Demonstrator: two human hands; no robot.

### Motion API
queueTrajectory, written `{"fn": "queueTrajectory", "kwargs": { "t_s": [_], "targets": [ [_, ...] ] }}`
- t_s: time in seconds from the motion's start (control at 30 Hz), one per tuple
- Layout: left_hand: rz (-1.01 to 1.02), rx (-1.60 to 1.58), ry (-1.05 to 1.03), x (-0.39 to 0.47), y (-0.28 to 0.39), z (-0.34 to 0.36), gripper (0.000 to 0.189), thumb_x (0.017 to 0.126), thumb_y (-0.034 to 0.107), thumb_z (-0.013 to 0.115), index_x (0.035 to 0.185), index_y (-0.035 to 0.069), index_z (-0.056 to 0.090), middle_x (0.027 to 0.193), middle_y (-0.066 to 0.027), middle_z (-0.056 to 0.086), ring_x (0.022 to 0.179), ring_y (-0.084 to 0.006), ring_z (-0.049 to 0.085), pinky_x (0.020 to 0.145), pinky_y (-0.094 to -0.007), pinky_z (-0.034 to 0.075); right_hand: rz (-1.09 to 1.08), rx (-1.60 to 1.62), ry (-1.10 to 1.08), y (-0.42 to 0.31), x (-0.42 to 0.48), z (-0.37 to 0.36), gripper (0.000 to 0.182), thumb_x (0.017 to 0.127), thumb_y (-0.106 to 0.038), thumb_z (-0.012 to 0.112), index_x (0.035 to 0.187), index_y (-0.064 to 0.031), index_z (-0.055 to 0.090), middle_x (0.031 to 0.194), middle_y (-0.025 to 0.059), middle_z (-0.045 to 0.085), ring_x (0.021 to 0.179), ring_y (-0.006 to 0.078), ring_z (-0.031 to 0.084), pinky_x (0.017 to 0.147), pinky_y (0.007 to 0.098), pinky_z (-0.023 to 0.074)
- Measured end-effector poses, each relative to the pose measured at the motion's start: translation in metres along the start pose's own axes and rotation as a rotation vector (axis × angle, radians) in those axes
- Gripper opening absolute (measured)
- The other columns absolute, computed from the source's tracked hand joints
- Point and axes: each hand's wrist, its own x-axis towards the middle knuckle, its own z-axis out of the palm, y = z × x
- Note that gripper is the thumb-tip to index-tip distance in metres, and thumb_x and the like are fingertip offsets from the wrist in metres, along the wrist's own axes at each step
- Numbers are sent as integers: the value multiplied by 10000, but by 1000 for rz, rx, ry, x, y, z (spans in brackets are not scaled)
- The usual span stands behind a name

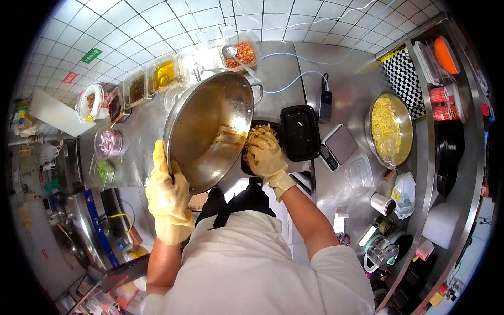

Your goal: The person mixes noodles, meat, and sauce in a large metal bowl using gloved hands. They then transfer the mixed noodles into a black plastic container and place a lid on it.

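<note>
My left hand [168,197], in a yellowish rubber glove, grips the near left rim of a large steel mixing bowl [208,130]. The bowl is tipped to the right, with sauce smears on its inner wall. Gloved the same way, my right hand [267,157] presses on brown sauced noodles [262,132] in a black plastic container [246,167] beside the bowl's lower edge; whether its fingers grasp any is hidden. Directly right of that container lies another black container [300,134] with a few scraps in it.
A kitchen scale [340,145], a power bank [325,106] and a steel bowl of yellow noodles [386,130] are on the right. Along the tiled wall stand tubs of peanuts [242,53], oil [163,75] and sauce [136,88]. Sliced onion [110,142] and chopped greens [105,171] sit at left.
</note>
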Motion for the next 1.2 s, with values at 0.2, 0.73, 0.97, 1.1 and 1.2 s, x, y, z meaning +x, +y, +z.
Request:
{"fn": "queueTrajectory", "kwargs": {
  "t_s": [0.2, 0.73, 0.97, 1.1, 1.2],
  "targets": [
    [-31, -54, -18, 1, -1, -7, 570, 1055, 13, 599, 1615, 90, 531, 1136, -244, 784, 1005, -425, 779, 880, -438, 601, 75, -61, 82, -18, 23, -8, 222, 868, -155, 735, 1064, -63, 785, 1233, 119, 721, 1256, 370, 636, 1180, 539, 443],
    [-192, -343, -53, 14, 15, -25, 462, 1096, -23, 544, 1555, 12, 594, 1408, -141, 740, 1257, -177, 684, 1077, -288, 501, 135, -245, 83, -6, 10, 36, 323, 918, -171, 675, 1186, -15, 766, 1237, 151, 698, 1290, 379, 596, 1233, 561, 386],
    [-209, -424, -39, 13, 17, -33, 473, 1092, -33, 532, 1559, 11, 593, 1403, -125, 737, 1261, -172, 674, 1098, -286, 485, 157, -173, 108, -19, 17, 11, 351, 914, -195, 686, 1199, -2, 752, 1250, 177, 703, 1291, 395, 601, 1230, 565, 390],
    [-267, -497, -50, 14, 20, -33, 488, 1074, -63, 534, 1551, 11, 599, 1378, -113, 743, 1239, -164, 674, 1088, -282, 486, 152, -288, 70, -18, 18, 20, 372, 926, -189, 679, 1221, 24, 758, 1277, 189, 705, 1282, 413, 610, 1220, 571, 402],
    [-214, -437, -21, 15, 20, -31, 456, 1052, -67, 562, 1494, 11, 646, 1277, -69, 754, 1077, -126, 667, 963, -279, 519, 173, -350, 31, -15, 12, 31, 408, 918, -207, 687, 1242, 31, 755, 1344, 192, 677, 1335, 414, 573, 1236, 564, 373]
  ]
}}
